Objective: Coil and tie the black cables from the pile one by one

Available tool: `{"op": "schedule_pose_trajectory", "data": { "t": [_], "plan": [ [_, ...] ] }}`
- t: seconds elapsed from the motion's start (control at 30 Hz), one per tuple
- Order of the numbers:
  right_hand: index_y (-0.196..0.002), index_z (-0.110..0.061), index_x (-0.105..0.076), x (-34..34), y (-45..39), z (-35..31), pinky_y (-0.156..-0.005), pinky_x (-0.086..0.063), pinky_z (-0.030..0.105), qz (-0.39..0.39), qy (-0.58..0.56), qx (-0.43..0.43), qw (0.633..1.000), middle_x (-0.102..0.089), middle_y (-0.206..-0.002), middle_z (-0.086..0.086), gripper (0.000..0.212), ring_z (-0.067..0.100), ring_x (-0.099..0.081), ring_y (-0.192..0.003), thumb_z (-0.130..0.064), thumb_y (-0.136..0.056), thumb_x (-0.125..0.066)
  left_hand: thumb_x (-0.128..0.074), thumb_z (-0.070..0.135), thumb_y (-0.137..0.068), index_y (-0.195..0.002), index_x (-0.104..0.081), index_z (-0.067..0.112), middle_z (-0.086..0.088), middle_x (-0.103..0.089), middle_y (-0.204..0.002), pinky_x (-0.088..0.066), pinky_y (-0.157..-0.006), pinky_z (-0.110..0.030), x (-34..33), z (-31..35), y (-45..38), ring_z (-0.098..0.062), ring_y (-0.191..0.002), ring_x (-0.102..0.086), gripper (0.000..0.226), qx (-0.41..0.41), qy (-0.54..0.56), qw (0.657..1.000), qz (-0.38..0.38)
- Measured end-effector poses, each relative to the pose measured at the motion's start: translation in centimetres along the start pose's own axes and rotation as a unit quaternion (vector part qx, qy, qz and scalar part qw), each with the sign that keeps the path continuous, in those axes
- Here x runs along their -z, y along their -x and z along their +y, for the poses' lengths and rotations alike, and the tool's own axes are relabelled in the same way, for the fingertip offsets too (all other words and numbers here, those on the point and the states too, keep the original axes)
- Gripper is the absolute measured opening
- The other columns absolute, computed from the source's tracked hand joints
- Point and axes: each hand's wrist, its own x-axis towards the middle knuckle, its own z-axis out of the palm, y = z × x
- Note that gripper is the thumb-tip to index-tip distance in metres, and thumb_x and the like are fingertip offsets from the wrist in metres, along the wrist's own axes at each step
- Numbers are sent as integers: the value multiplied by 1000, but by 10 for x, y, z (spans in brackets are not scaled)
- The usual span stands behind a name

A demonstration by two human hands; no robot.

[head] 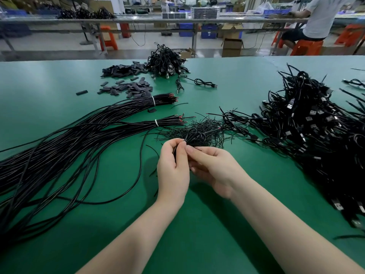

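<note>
My left hand (172, 167) and my right hand (213, 171) meet at the middle of the green table (197, 224). Both grip a coiled black cable (194, 138) whose loops stick out beyond my fingertips. My right thumb and forefinger pinch a thin black tie wire at the coil's neck. Just behind the coil lies a heap of thin black tie wires (207, 127). Two long bundles of black cables (79, 135), each bound with a white tie near their red-tipped ends, sweep across the left side.
A big pile of coiled USB cables (316, 135) fills the right side. A smaller cable pile (167, 62) and scattered black sleeves (128, 84) lie at the back. Beyond the table edge stand benches, orange stools and a seated person (314, 20).
</note>
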Motion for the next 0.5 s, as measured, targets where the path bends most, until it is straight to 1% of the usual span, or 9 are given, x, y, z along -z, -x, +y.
{"op": "schedule_pose_trajectory", "data": {
  "t": [0.1, 0.13, 0.2, 0.27, 0.33, 0.37, 0.43, 0.47, 0.5],
  "plan": [
    [-83, -8, -75, 0, -1, -1, -66, -52, 22, 20, 12, 26, 999, -69, -82, 10, 9, 16, -60, -73, -16, -79, -77, -48, 21, -101, -92, -52, 33, 13, -60, -87, -41, -70, -6, -1, -1, -1, 8, -78, -56, 16, -2, 3, 1000, -2],
    [-77, -10, -76, 0, 0, -1, -67, -53, 24, 34, 29, 46, 998, -70, -79, 9, 5, 16, -61, -71, -15, -78, -78, -47, 22, -102, -92, -52, 33, 13, -60, -87, -42, -71, -8, -1, -2, -1, 7, -77, -55, 15, -1, 4, 1000, -3],
    [-69, -14, -74, -1, 0, 0, -66, -56, 24, 73, 71, 97, 990, -73, -74, 6, 10, 13, -64, -65, -14, -75, -81, -47, 22, -102, -92, -52, 31, 11, -58, -85, -42, -71, -12, -1, -3, -2, 4, -74, -54, 13, 1, 4, 1000, 1],
    [-72, -16, -71, -2, 1, 3, -69, -58, 29, 100, 118, 142, 978, -74, -75, 3, 11, 11, -66, -64, -16, -75, -82, -47, 23, -102, -92, -51, 29, 10, -57, -83, -43, -69, -14, 0, -4, -3, 2, -72, -53, 13, 4, 10, 1000, 6],
    [-75, -21, -74, -3, 2, 4, -76, -59, 37, 104, 170, 172, 965, -74, -73, 3, 7, 13, -67, -68, -21, -77, -81, -46, 23, -102, -91, -51, 27, 9, -57, -82, -44, -71, -19, 0, -6, -4, -2, -72, -53, 12, 8, 10, 1000, 5],
    [-75, -24, -75, -2, 2, 5, -76, -58, 37, 109, 204, 188, 955, -73, -70, 2, 6, 13, -66, -67, -23, -78, -80, -46, 24, -102, -91, -51, 25, 7, -56, -82, -46, -73, -25, 0, -6, -4, -6, -74, -53, 12, 15, 14, 1000, -1],
    [-69, -27, -73, 1, -1, 5, -68, -55, 27, 139, 280, 221, 924, -70, -64, -4, 10, 8, -61, -62, -28, -77, -79, -45, 25, -102, -93, -52, 23, 4, -55, -82, -48, -77, -38, 0, -7, -4, -11, -76, -52, 12, 29, 28, 999, -18],
    [-67, -26, -73, 2, -2, 5, -63, -52, 24, 152, 301, 229, 913, -69, -63, -5, 12, 6, -59, -60, -29, -76, -79, -45, 25, -103, -93, -52, 23, 4, -55, -80, -48, -77, -40, 0, -7, -4, -11, -74, -51, 12, 32, 37, 998, -25],
    [-67, -24, -73, 3, -2, 4, -61, -50, 24, 154, 299, 224, 915, -68, -63, -3, 13, 7, -57, -59, -30, -76, -79, -45, 26, -103, -93, -52, 23, 5, -54, -77, -49, -74, -39, -1, -7, -4, -9, -70, -50, 12, 32, 46, 998, -31]
  ]
}}
